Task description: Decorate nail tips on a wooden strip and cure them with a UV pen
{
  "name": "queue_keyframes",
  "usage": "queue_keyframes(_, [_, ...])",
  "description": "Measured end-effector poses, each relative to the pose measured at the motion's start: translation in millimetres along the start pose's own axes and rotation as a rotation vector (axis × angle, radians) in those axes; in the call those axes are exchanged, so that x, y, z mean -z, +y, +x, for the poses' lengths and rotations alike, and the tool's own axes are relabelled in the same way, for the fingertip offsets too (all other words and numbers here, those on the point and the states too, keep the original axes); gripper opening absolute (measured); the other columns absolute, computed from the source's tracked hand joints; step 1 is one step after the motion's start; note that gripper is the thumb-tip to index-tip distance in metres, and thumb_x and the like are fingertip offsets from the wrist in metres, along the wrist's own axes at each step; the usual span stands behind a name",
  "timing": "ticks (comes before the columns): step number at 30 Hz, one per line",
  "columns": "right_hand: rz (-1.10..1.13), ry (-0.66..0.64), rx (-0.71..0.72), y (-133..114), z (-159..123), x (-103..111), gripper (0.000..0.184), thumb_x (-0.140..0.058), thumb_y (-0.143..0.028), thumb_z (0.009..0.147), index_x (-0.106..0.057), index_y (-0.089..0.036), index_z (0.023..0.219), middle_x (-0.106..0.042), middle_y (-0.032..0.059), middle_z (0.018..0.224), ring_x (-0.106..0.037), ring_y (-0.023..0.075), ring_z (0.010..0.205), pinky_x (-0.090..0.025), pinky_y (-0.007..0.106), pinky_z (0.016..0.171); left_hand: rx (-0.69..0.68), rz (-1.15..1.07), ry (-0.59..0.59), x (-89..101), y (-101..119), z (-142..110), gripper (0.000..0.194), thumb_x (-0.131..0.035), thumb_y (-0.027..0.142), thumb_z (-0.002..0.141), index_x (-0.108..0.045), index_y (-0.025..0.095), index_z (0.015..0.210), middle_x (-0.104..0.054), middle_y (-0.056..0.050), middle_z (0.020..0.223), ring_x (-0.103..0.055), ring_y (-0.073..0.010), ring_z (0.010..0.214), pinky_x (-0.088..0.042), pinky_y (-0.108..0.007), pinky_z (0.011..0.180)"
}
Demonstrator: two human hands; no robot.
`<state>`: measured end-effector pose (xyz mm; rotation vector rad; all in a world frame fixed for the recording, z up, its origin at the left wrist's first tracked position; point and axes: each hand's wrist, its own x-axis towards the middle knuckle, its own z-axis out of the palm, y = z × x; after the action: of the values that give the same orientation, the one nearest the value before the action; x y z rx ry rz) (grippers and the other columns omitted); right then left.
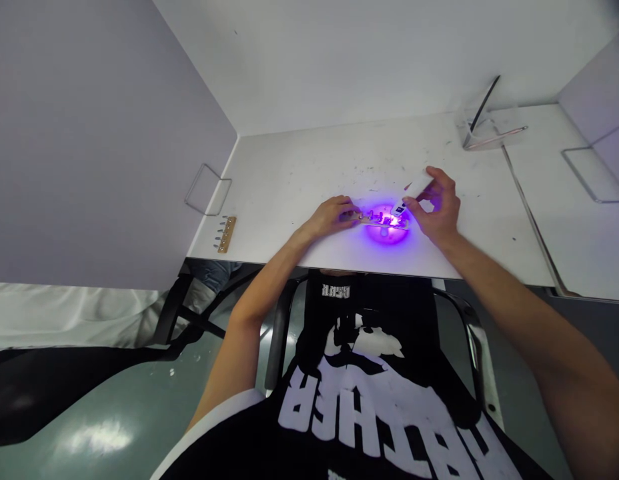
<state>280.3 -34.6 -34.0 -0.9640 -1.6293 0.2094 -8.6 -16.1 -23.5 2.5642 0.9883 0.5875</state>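
My left hand (333, 217) rests on the white table, its fingers closed on the left end of a narrow strip (398, 226) with several small upright pieces on it. What those pieces are is hard to tell in the glare. In my right hand (443, 210) is a slim white UV lamp (418, 186), pinched between thumb and fingers and tilted down to the left. Its lit end is close above the right part of the strip, and purple light spreads over the strip and the tabletop around it.
A similar gold-brown strip (227, 235) with several small pieces along it lies at the table's left edge. At the back right stands a clear holder (477, 138) with thin tools. Wire handles (208, 189) stick out at the left, with another at the right. Dark specks dot the tabletop (289, 157).
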Motion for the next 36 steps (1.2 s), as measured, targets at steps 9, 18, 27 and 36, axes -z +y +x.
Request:
queue_keyframes(9, [0.075, -0.065, -0.009, -2.2, -1.2, 0.9, 0.074, -0.076, -0.054, 0.08, -0.041, -0.037, 0.142, -0.068, 0.0049, 0.117, -0.072, 0.0186, 0.082, -0.067, 0.039, 0.07, 0.001, 0.014, -0.004, -1.4, -2.3, 0.1, 0.031, -0.063, 0.044, 0.094, -0.071, 0.022, 0.115, -0.067, -0.007, 0.106, -0.062, -0.0174, 0.098, -0.05, -0.031, 0.085])
queue_keyframes(18, [0.02, -0.054, -0.017, 4.2, -3.0, 0.3, 0.074, -0.074, -0.056, 0.081, -0.04, -0.036, 0.144, -0.067, 0.005, 0.119, -0.07, 0.0169, 0.08, -0.066, 0.039, 0.07, -0.019, 0.006, 0.005, -0.2, -0.5, 0.0, 0.031, -0.064, 0.043, 0.094, -0.071, 0.021, 0.114, -0.067, -0.006, 0.103, -0.061, -0.0169, 0.094, -0.049, -0.03, 0.082])
queue_keyframes(27, [-0.009, 0.013, -0.009, 5.8, -2.6, -2.6, 0.069, -0.074, -0.052, 0.08, -0.045, -0.038, 0.141, -0.066, 0.0016, 0.11, -0.065, 0.014, 0.072, -0.066, 0.036, 0.068, 0.005, 0.015, -0.016, -0.9, -2.2, 0.0, 0.031, -0.062, 0.045, 0.094, -0.071, 0.023, 0.113, -0.067, -0.006, 0.105, -0.061, -0.0176, 0.095, -0.049, -0.031, 0.083])
queue_keyframes(36, [-0.044, -0.013, -0.057, 5.9, -3.3, -1.6, 0.072, -0.074, -0.055, 0.08, -0.043, -0.037, 0.142, -0.067, 0.0037, 0.12, -0.066, 0.0156, 0.074, -0.067, 0.04, 0.07, 0.007, 0.0, -0.013, -0.1, -0.8, -0.1, 0.032, -0.06, 0.046, 0.095, -0.071, 0.023, 0.114, -0.067, -0.006, 0.104, -0.061, -0.0167, 0.094, -0.049, -0.03, 0.083])
